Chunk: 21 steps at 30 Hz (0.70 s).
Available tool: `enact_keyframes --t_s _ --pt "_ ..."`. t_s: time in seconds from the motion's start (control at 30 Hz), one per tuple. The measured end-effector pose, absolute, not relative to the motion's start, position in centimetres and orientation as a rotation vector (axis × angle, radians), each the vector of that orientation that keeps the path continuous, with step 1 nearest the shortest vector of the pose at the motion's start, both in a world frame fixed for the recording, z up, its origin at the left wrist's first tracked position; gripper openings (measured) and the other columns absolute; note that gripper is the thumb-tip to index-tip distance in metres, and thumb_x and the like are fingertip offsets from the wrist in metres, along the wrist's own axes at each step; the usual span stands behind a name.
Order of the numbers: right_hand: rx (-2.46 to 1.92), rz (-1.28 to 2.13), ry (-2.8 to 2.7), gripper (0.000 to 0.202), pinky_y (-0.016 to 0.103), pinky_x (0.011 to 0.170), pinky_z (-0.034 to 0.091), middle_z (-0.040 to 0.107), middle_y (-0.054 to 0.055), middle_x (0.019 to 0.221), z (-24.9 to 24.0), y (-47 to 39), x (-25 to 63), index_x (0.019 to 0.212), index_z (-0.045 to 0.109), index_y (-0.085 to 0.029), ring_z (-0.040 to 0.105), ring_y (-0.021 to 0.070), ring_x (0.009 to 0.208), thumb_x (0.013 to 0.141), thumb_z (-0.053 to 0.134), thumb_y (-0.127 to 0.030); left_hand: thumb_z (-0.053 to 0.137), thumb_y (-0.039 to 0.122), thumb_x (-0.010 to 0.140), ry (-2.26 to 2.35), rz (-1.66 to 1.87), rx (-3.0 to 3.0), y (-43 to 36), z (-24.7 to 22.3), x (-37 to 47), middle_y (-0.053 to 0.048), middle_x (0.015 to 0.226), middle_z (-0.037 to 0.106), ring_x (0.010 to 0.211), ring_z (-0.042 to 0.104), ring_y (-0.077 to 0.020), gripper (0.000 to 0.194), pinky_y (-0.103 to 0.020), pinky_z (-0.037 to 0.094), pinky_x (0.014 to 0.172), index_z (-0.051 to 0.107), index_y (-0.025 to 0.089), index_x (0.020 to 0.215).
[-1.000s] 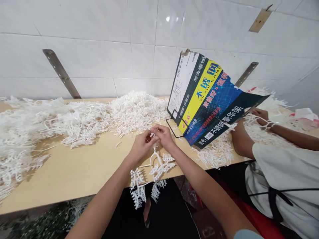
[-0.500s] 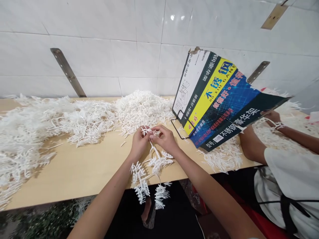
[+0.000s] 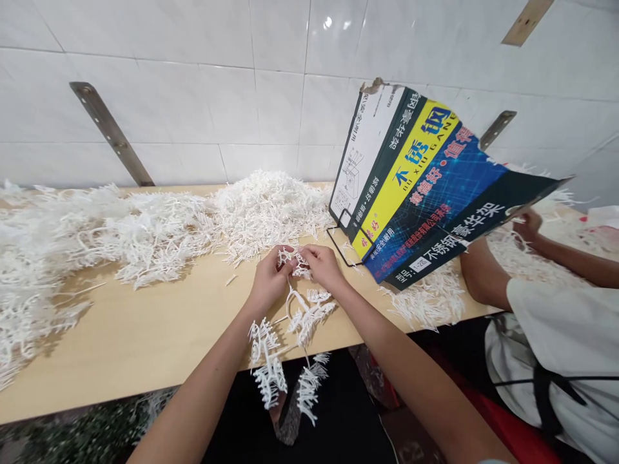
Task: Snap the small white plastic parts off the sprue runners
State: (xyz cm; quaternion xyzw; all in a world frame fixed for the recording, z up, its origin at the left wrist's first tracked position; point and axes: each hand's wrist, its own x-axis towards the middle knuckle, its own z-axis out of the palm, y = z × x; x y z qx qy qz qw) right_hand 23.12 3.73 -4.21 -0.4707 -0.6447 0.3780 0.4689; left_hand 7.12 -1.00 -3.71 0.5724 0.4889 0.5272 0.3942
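Observation:
Near the middle of the table, my left hand (image 3: pixel 271 277) pinches one end of a white branched plastic piece (image 3: pixel 305 319). My right hand (image 3: pixel 323 265) is closed on the same piece just to the right, its fingertips close to the left ones. From between the hands, linked sprigs hang toward me and over the table's front edge. Behind my hands lies a heap of loose white sprigs (image 3: pixel 271 206), and a longer pile (image 3: pixel 159 229) spreads to the left.
A printed cardboard sheet (image 3: pixel 411 187) leans in a black wire stand (image 3: pixel 345 254) at the right. Beyond it a person's hand (image 3: pixel 528 227) is among more white pieces. Metal brackets (image 3: pixel 111 134) are on the tiled wall. Green foliage (image 3: pixel 87 432) lies below the table.
My hands have moved slightly apart, and more of the white piece shows between them. The view has shifted a little. The other person's hand has moved slightly.

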Motion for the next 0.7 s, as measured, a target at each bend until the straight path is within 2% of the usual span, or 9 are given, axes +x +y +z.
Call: enact_keyframes --t_s 0.13,0.2,0.27,0.37,0.43,0.57,0.7 --pt "-1.188 0.811 -1.521 0.045 0.028 0.052 0.027 0.038 -0.003 0.053 -4.4 3.8 23.2 0.057 0.051 -0.021 0.037 0.0139 0.056 0.09 0.062 -0.048 0.066 0.032 0.086 1.306 1.293 1.473 -1.1 -3.4 7.2 0.003 0.062 0.063 0.058 0.059 -0.0175 0.015 -0.029 0.043 0.06 0.064 0.023 0.097" --pt "-1.146 0.858 -1.538 0.044 0.028 0.053 0.029 0.041 -0.003 0.054 -4.3 3.7 23.2 0.06 0.055 -0.02 0.038 0.0144 0.056 0.091 0.062 -0.05 0.067 0.031 0.085 1.347 1.292 1.456 -1.2 -3.2 7.1 0.003 0.064 0.064 0.059 0.059 -0.0175 0.015 -0.029 0.042 0.06 0.064 0.024 0.098" --pt "-1.079 0.925 -1.559 0.04 0.029 0.057 0.035 0.05 -0.001 0.06 -4.1 3.6 23.2 0.067 0.062 -0.02 0.045 0.0155 0.059 0.093 0.062 -0.05 0.065 0.034 0.087 1.347 1.275 1.448 -1.2 -2.9 7.2 0.002 0.065 0.065 0.061 0.058 -0.0173 0.013 -0.029 0.042 0.062 0.065 0.023 0.094" --pt "-0.969 0.934 -1.6 0.032 0.03 0.067 0.043 0.063 0.003 0.078 -3.8 3.4 23.1 0.078 0.071 -0.02 0.057 0.0187 0.072 0.093 0.064 -0.047 0.061 0.045 0.092 1.33 1.245 1.483 -1.3 -2.5 7.3 0.001 0.063 0.062 0.06 0.055 -0.0162 0.03 -0.029 0.04 0.062 0.063 0.02 0.077" --pt "-0.934 0.905 -1.602 0.03 0.031 0.072 0.045 0.065 0.005 0.084 -3.6 3.3 23.1 0.08 0.074 -0.02 0.06 0.0204 0.08 0.093 0.066 -0.047 0.063 0.053 0.091 1.323 1.236 1.501 -1.4 -2.3 7.5 0.0 0.061 0.06 0.058 0.051 -0.0151 0.041 -0.029 0.037 0.061 0.061 0.019 0.068" --pt "-0.946 0.891 -1.591 0.034 0.032 0.071 0.045 0.064 0.005 0.081 -3.4 3.0 23.1 0.078 0.076 -0.02 0.06 0.0203 0.079 0.092 0.068 -0.049 0.065 0.058 0.089 1.293 1.191 1.492 -1.4 -2.2 7.5 -0.001 0.056 0.057 0.053 0.043 -0.0131 0.049 -0.03 0.032 0.056 0.062 0.019 0.059" --pt "-0.95 0.892 -1.573 0.032 0.033 0.073 0.046 0.068 0.005 0.079 -3.1 2.7 23.0 0.082 0.08 -0.02 0.063 0.0216 0.08 0.092 0.069 -0.049 0.062 0.061 0.09 1.284 1.109 1.527 -1.4 -2.3 7.5 -0.001 0.046 0.048 0.047 0.033 -0.0115 0.057 -0.031 0.024 0.052 0.065 0.018 0.052"
